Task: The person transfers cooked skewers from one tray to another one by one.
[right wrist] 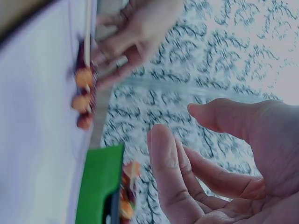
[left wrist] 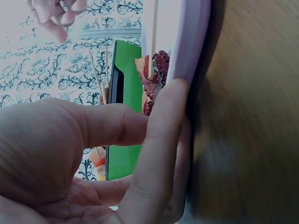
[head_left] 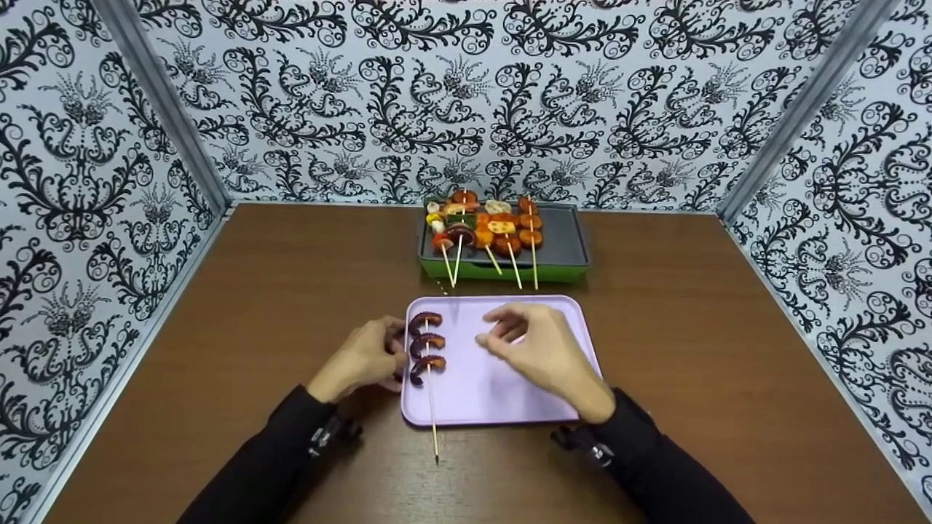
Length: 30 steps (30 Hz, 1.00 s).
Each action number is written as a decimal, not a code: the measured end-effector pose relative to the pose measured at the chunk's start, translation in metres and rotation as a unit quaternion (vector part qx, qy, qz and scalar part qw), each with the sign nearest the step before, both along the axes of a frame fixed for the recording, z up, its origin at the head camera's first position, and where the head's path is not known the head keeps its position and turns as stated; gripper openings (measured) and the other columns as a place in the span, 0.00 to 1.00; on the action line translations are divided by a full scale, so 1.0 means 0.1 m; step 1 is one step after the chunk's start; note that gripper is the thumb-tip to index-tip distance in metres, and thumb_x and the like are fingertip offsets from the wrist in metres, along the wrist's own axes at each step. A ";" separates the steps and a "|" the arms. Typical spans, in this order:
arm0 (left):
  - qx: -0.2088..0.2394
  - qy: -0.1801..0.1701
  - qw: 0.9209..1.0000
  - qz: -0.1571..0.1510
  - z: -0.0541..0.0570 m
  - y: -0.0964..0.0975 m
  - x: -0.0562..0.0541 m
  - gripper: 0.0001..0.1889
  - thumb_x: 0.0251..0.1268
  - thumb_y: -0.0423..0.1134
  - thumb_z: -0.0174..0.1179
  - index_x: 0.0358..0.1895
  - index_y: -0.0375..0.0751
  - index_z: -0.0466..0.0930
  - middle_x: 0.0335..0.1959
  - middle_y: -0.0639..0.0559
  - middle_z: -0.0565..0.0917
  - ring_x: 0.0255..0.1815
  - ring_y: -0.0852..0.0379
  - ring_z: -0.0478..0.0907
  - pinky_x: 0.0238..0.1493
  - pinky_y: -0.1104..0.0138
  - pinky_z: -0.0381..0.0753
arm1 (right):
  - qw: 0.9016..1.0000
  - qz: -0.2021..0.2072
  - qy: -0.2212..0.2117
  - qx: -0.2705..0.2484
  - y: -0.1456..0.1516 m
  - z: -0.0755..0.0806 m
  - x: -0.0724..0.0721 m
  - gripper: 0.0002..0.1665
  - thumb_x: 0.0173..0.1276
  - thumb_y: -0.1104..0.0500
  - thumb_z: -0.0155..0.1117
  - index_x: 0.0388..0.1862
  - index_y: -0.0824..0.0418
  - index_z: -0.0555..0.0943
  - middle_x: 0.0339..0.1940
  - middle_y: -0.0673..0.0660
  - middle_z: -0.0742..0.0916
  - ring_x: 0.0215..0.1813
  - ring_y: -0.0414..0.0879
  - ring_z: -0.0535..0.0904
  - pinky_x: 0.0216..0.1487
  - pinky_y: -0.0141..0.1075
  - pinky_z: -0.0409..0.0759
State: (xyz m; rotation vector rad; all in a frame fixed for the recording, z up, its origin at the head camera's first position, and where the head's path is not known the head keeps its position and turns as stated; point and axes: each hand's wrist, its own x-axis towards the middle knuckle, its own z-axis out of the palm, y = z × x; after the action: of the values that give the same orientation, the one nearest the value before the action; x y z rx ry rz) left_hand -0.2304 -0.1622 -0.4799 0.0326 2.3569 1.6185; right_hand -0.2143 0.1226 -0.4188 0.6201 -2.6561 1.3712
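A skewer of dark red tentacle pieces [head_left: 428, 342] lies along the left side of a lilac tray [head_left: 502, 407], its bare stick reaching over the front rim. Beside the tray's left edge is my left hand [head_left: 366, 358]; in the left wrist view its index finger [left wrist: 168, 121] rests against the outer rim, close to the tentacle pieces [left wrist: 154, 79]. My right hand [head_left: 542, 348] hovers above the tray's right half. Thumb and fingers stand apart there, holding nothing, as the right wrist view also shows.
Behind the tray stands a green toy grill [head_left: 561, 273] with a grey top. Several skewers of mixed food [head_left: 484, 225] lie on its left and middle, sticks pointing forward. Patterned walls [head_left: 466, 94] enclose the brown table [head_left: 291, 276] at the back and sides.
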 end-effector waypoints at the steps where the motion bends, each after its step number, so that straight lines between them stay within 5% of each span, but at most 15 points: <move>1: 0.000 0.000 1.000 0.001 0.00 0.00 0.00 0.35 0.59 0.16 0.59 0.73 0.31 0.69 0.39 0.36 0.81 0.29 0.45 0.85 0.27 0.55 0.95 | 1.000 -0.005 0.007 0.000 0.04 0.03 -0.02 0.16 0.63 0.51 0.81 0.47 0.53 0.89 0.31 0.44 0.89 0.33 0.40 0.87 0.36 0.33 0.91; 14: -0.006 -0.004 1.000 -0.001 -0.01 0.00 -0.01 0.35 0.58 0.18 0.60 0.73 0.31 0.69 0.39 0.37 0.81 0.29 0.44 0.85 0.27 0.55 0.95 | 0.996 -0.072 0.057 -0.021 0.41 0.15 -0.32 0.24 0.61 0.49 0.83 0.52 0.57 0.88 0.40 0.50 0.90 0.41 0.43 0.88 0.46 0.34 0.92; 30: -0.009 0.001 1.000 -0.007 0.00 -0.01 0.00 0.37 0.58 0.17 0.60 0.74 0.31 0.68 0.39 0.37 0.81 0.29 0.44 0.84 0.27 0.56 0.95 | 0.986 -0.138 0.091 0.023 0.64 -0.07 -0.64 0.44 0.54 0.48 0.87 0.69 0.56 0.80 0.59 0.62 0.82 0.56 0.56 0.81 0.54 0.46 0.89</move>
State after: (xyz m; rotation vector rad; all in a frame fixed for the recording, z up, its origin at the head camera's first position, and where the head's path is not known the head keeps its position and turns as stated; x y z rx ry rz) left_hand -0.2307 -0.1633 -0.4798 0.0464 2.3676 1.5924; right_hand -0.2785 0.1866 -0.4260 0.3456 -2.5184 1.1253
